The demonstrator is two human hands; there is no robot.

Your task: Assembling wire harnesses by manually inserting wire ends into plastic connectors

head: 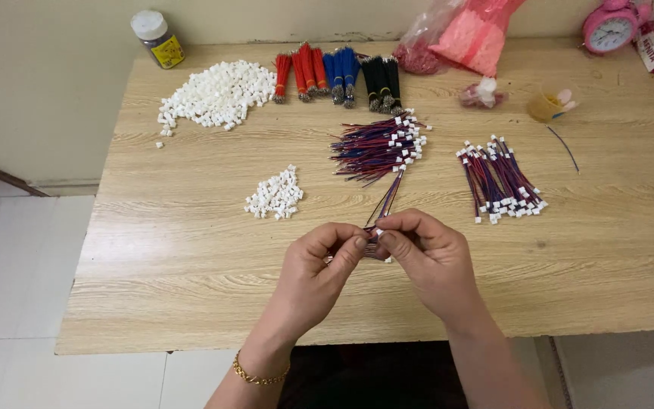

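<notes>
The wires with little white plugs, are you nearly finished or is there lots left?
Done: a finished bundle lies at right, plugs on both ends. Half done: the middle bundle, plugs on one end. In hand: the left hand and right hand pinch one wire set. Left: loose plugs, a bigger heap, uncut wire bunches.

A home work corner: wooden table (191,288) on pale floor tiles (17,265), pink alarm clock (609,29), wire bundles (338,70).
</notes>
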